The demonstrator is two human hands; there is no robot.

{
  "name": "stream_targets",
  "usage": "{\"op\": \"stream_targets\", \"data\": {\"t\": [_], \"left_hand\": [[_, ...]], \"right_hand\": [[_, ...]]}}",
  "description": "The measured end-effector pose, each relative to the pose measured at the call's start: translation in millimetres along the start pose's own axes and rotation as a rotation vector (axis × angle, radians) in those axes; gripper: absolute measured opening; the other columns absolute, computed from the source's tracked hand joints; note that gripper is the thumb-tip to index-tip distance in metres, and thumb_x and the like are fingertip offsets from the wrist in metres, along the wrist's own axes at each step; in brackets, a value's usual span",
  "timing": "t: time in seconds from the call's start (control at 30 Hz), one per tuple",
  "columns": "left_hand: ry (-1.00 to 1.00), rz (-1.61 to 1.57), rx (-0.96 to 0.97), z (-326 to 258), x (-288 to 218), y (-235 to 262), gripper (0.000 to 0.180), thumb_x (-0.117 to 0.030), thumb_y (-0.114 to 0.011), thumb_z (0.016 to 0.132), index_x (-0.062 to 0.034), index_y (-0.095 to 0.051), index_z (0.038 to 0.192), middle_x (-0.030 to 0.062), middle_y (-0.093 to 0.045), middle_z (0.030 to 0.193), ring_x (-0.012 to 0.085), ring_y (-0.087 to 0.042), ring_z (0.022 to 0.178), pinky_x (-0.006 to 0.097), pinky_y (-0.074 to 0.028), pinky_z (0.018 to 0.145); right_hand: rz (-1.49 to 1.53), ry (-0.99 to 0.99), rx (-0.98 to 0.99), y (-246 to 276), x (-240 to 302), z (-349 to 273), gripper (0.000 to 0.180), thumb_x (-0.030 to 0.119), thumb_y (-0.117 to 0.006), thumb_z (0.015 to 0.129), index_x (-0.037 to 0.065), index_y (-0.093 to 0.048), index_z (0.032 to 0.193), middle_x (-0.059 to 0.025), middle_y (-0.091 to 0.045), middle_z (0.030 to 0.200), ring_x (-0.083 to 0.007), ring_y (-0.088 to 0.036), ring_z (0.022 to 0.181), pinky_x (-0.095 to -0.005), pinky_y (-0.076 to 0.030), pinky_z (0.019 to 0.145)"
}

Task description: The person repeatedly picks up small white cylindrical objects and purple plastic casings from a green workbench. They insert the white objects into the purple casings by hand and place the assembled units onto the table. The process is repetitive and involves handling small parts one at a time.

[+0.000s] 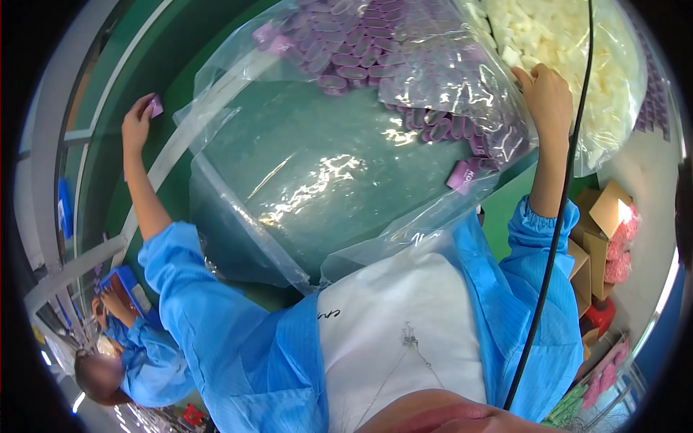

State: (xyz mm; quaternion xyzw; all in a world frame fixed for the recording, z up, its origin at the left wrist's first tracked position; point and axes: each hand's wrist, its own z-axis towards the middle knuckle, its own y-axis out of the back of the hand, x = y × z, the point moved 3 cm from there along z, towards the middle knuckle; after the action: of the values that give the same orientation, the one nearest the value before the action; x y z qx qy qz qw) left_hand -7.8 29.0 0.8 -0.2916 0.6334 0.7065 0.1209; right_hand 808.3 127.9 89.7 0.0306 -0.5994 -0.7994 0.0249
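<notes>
The left hand point(137, 124) is stretched way out to the far left, and the fingers are pinched shut on one small purple packet point(154, 107) that sticks out just past the fingertips, right over the green belt point(115, 187). That packet looks like a thin, flat sachet: featherweight, a bit floppy and probably slick, so a light pinch on the edge like this one seems about right, and squeezing harder would likely just crease it.

The right hand point(550, 97) is up against the bag of white foam pieces point(556, 36). Its fingers curl forward into the pile, and it's hard to say whether they actually have hold of a piece, since the fingertips are hidden. The foam bits look soft and squashy with almost no weight.

Between the two hands sits a big clear plastic bag point(310, 166), crinkly and shiny, with a heap of purple packets point(375, 50) bunched at its far end, just left of the right fingers. One loose purple packet point(462, 175) lies below the right wrist. The slack bag film is what's most in the way, and a black cable point(570, 180) hangs across the right forearm. Cardboard boxes point(599, 231) sit off to the right, and another person in a blue coat point(137, 346) works at lower left.
</notes>
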Motion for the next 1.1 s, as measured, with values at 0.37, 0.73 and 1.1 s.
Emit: {"op": "stream_targets", "data": {"t": [0.37, 0.73, 1.1], "left_hand": [[-0.343, 0.142, -0.808, -93.9, -265.9, -57.1, 0.034, -0.002, -0.064, 0.087, -0.0158, -0.075, 0.117, 0.0096, -0.067, 0.118, 0.0249, -0.064, 0.100, 0.036, -0.051, 0.090], [-0.706, 0.154, -0.192, -141.0, -391.2, -146.6, 0.032, -0.007, -0.086, 0.066, -0.0113, -0.072, 0.094, 0.0027, -0.062, 0.130, 0.0330, -0.049, 0.122, 0.044, -0.043, 0.103], [-0.332, -0.531, 0.234, -209.7, -396.5, -193.3, 0.025, 0.000, -0.083, 0.071, -0.0019, -0.071, 0.093, 0.0080, -0.070, 0.091, 0.0204, -0.068, 0.082, 0.031, -0.054, 0.072]], "right_hand": [[0.219, -0.086, 0.008, -20.7, 5.1, -21.8, 0.027, 0.026, -0.067, 0.092, 0.001, -0.071, 0.103, -0.0199, -0.073, 0.089, -0.0377, -0.071, 0.083, -0.0427, -0.054, 0.074], [0.932, 0.154, -0.264, 28.1, 80.9, -68.2, 0.023, 0.014, -0.076, 0.088, 0.005, -0.074, 0.109, -0.0061, -0.073, 0.095, -0.0148, -0.068, 0.081, -0.0277, -0.053, 0.075], [1.220, 0.797, 0.136, 25.0, 172.6, -134.0, 0.028, -0.008, -0.075, 0.074, 0.000, -0.068, 0.100, -0.0104, -0.061, 0.096, -0.0273, -0.062, 0.084, -0.0360, -0.052, 0.070]]}}
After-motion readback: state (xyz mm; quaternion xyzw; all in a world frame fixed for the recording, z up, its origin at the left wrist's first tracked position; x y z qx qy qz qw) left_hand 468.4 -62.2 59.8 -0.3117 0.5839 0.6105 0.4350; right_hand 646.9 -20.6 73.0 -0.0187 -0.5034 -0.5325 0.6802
